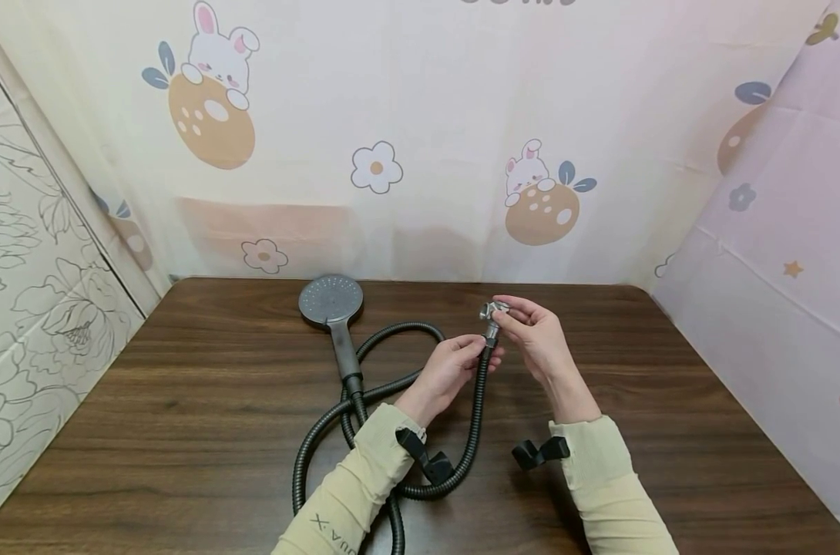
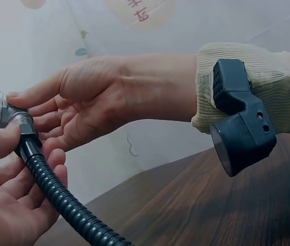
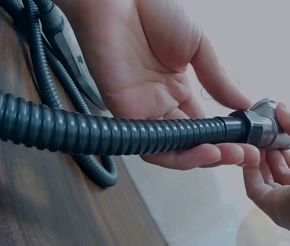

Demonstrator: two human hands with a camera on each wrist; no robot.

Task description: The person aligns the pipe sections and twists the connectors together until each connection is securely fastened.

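A black ribbed shower hose [image 1: 477,416] rises from the table to a chrome fitting [image 1: 492,311] at its end. My left hand [image 1: 455,370] pinches the hose's dark end nut [image 3: 253,127] between thumb and fingers, the hose lying across those fingers. With thumb and fingertips my right hand [image 1: 539,339] holds the chrome fitting above the nut. Silver threads show between nut and fitting in the right wrist view. Farther left lies a grey shower head [image 1: 331,301], spray face up, joined to the other end of the hose.
Loops of hose [image 1: 309,439] spread over the dark wooden table [image 1: 205,401], partly under my left forearm. A printed curtain [image 1: 448,193] hangs along the table's far edge, and another cloth hangs at the right. Each wrist wears a black camera mount [image 1: 541,453].
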